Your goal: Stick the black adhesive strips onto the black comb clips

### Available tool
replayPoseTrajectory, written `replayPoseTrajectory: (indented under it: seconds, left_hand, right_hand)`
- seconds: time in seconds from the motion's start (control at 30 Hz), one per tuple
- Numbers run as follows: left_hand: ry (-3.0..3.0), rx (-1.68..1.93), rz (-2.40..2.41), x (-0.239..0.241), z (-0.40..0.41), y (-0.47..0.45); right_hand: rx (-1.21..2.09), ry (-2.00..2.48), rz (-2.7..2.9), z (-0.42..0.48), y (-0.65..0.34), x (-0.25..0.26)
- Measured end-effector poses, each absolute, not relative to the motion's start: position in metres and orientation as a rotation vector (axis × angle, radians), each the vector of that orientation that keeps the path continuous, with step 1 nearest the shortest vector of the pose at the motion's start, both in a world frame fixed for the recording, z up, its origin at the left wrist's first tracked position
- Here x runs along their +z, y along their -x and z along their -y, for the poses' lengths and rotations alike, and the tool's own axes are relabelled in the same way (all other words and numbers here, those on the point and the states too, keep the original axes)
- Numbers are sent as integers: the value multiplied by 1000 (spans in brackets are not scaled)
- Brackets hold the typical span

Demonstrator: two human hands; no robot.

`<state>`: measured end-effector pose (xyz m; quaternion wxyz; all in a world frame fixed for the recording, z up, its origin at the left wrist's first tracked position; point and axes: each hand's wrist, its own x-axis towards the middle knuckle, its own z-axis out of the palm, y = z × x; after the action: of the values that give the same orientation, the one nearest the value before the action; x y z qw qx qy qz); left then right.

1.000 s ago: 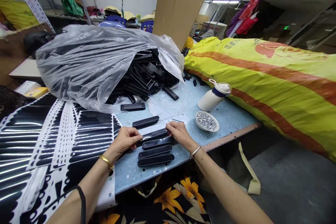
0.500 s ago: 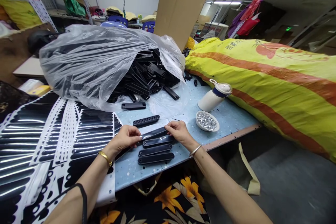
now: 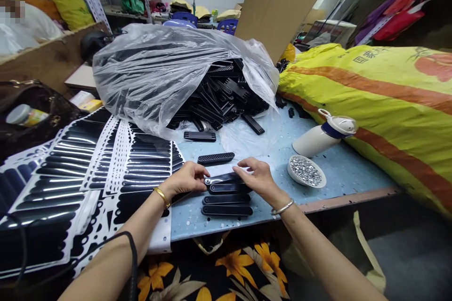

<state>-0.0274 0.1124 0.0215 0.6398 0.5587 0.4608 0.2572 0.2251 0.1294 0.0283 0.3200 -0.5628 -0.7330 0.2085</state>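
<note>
- Since the earlier frames, the right hand [image 3: 259, 181] has loosened from its pinch on the right end of a slim glossy black round-ended piece [image 3: 223, 178]; the view has swung leftward, bringing a white-lidded jar [image 3: 21, 115] into sight in a dark brown bag [image 3: 52, 108].
- Left hand [image 3: 187, 178] is narrow, thumb and forefinger pinching the left end of that piece; right hand is loosely spread, thumb and fingers apart by its right end.
- Held piece lies over a pale blue speckled table [image 3: 187, 228], just above three flat black round-ended strips [image 3: 226, 210] in a rough row; a black bar with a patterned face [image 3: 216, 158] lies just beyond.
- Right of the hands sits a small white bowl of silvery metal bits [image 3: 294, 175]; a cream bottle with a navy band [image 3: 310, 143] leans behind it.
- Left of the left hand lie white-backed sheets of glossy black shapes [image 3: 141, 169]; beyond, a clear plastic bag [image 3: 141, 75] spills loose black parts [image 3: 215, 103].
</note>
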Motion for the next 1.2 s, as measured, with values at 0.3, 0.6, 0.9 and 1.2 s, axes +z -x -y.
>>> replayPoseTrajectory:
  seconds: [0.3, 0.6, 0.9, 1.2]
  left_hand:
    - [-1265, 569, -1001, 24, -110, 26]
    - [-1273, 573, -1046, 18, -110, 25]
    - [-1287, 573, -1056, 19, -109, 26]
    - [-1227, 619, -1031, 21, -109, 29]
  right_hand:
    - [540, 1350, 2490, -127, -168, 37]
    - [500, 1465, 2344, -133, -201, 29]
    - [530, 1613, 2140, -137, -245, 16]
    - [482, 1528, 2117, -133, -243, 11]
